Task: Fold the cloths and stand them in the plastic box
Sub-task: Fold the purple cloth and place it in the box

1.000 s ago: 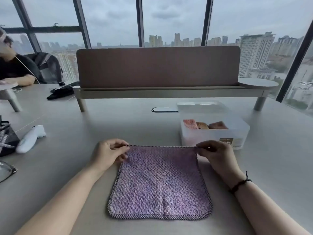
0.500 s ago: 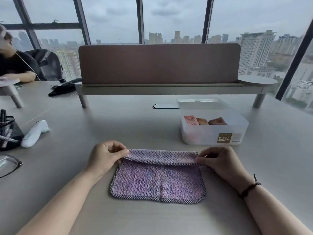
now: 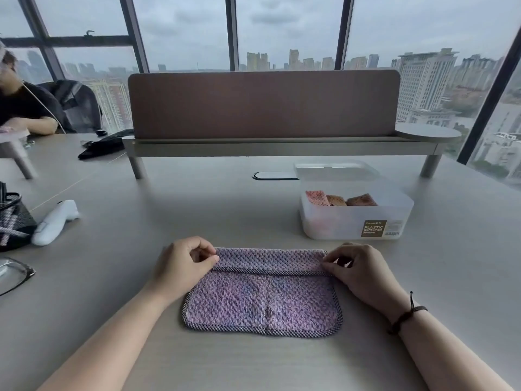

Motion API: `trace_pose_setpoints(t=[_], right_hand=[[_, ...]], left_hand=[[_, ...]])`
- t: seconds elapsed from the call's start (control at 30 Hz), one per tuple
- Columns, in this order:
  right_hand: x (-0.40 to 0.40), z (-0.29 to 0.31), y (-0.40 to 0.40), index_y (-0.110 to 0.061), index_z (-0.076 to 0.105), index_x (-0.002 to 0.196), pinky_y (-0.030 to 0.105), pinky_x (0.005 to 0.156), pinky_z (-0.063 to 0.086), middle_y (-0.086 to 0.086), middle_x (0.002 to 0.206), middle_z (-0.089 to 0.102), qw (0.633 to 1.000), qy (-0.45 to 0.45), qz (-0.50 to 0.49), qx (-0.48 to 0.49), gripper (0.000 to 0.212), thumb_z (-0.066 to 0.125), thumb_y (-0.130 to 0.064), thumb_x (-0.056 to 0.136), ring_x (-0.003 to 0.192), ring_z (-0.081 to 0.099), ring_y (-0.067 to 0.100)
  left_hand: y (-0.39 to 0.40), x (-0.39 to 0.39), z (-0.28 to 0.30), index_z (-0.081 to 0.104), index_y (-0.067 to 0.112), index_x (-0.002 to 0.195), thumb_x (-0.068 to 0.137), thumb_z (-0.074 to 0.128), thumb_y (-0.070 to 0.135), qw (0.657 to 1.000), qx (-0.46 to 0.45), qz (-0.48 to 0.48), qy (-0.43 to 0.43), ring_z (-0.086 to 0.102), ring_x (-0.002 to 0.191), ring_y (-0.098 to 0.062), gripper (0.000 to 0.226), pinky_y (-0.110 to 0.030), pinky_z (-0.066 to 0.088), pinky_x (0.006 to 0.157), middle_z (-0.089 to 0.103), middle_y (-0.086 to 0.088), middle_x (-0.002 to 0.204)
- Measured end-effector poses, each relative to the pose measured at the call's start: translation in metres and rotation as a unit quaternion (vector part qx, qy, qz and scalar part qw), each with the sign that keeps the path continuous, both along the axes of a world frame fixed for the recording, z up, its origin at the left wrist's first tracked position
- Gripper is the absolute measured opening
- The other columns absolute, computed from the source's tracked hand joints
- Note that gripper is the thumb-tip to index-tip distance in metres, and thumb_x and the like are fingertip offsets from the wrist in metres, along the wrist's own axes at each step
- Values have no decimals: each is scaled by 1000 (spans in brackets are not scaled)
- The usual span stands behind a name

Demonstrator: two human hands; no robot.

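A purple knitted cloth (image 3: 262, 303) with a checked border lies on the table in front of me, its far edge folded over towards me in a narrow band. My left hand (image 3: 183, 263) pinches the left end of that folded band. The right end is pinched by my right hand (image 3: 358, 269). Behind the cloth to the right stands a translucent plastic box (image 3: 332, 224), open, with three folded pink and orange cloths (image 3: 338, 199) standing in it.
A desk divider on a raised shelf (image 3: 265, 145) crosses the back of the table. At the left lie a white device (image 3: 53, 221), a mesh pen holder (image 3: 14, 221) and glasses (image 3: 11, 273). Another person (image 3: 25, 108) sits far left.
Both hands have drawn the cloth's far edge up and towards me, turning the flat cloth into one with a folded band along the top.
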State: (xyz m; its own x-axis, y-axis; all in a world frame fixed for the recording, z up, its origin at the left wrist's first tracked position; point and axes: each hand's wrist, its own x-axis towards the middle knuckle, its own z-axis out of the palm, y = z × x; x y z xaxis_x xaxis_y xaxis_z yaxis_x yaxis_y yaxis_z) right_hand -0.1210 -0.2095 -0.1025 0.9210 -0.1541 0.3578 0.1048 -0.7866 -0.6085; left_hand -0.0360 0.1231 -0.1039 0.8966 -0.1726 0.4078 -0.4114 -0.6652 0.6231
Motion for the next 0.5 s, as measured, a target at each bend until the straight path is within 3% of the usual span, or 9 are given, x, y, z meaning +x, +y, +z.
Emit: trace_pose_setpoints(t=[0.07,0.1,0.17,0.27,0.33,0.4,0.47,0.5], right_hand=[[2,-2,1,-28,76,73,4,62,40,-14,72,68,1000,-11,-1,-24,11,83,-19,73,76,61,0],[2,-2,2,-26,76,74,3,62,40,-14,72,68,1000,-16,-3,-26,11,83,-17,73,78,61,0],[3,-3,1,-24,77,74,2,63,40,-16,70,67,999,-28,-12,-13,12,83,-13,73,78,61,-3],[4,-3,0,-24,77,73,2,61,39,-16,69,67,999,-30,-24,6,14,83,-11,73,74,61,-4],[4,-4,0,-24,76,73,3,62,40,-14,74,67,999,-24,-28,3,15,83,-11,72,75,60,0],[4,-5,4,-25,76,76,6,67,42,-13,82,67,998,-45,-37,-12,13,82,-14,74,73,60,3],[2,-2,12,-26,76,83,22,76,51,-14,93,69,994,-90,-50,-42,4,78,-24,80,80,64,3],[1,2,19,-27,76,91,27,82,52,-14,102,70,992,-102,-48,-61,10,73,-33,84,90,66,7]], left_hand=[[-2,-2,0,74,27,79,75,83,32,998,38,-28,-42,63,70,4,11,-7,45,69,69,19,70],[-3,-2,0,74,28,82,76,77,42,995,56,-40,-65,63,76,3,16,-16,48,78,70,19,78],[-4,-2,0,73,31,92,78,63,55,990,95,-56,-87,60,97,-5,30,-32,46,93,70,17,99],[-9,-4,1,68,35,119,85,48,65,980,158,-94,-72,48,132,-10,50,-39,36,111,57,13,138],[-14,-10,4,50,39,140,88,34,75,966,208,-153,-22,24,147,-2,66,-38,16,123,33,16,157],[-18,-15,5,22,40,153,84,20,84,938,285,-192,34,0,149,6,82,-34,-3,125,7,21,162],[-20,-21,6,2,40,155,77,10,92,913,348,-201,73,-14,146,7,94,-32,-10,123,-9,23,161],[-21,-22,5,-4,41,155,73,7,94,906,363,-201,84,-19,145,7,98,-33,-11,123,-13,23,160]])
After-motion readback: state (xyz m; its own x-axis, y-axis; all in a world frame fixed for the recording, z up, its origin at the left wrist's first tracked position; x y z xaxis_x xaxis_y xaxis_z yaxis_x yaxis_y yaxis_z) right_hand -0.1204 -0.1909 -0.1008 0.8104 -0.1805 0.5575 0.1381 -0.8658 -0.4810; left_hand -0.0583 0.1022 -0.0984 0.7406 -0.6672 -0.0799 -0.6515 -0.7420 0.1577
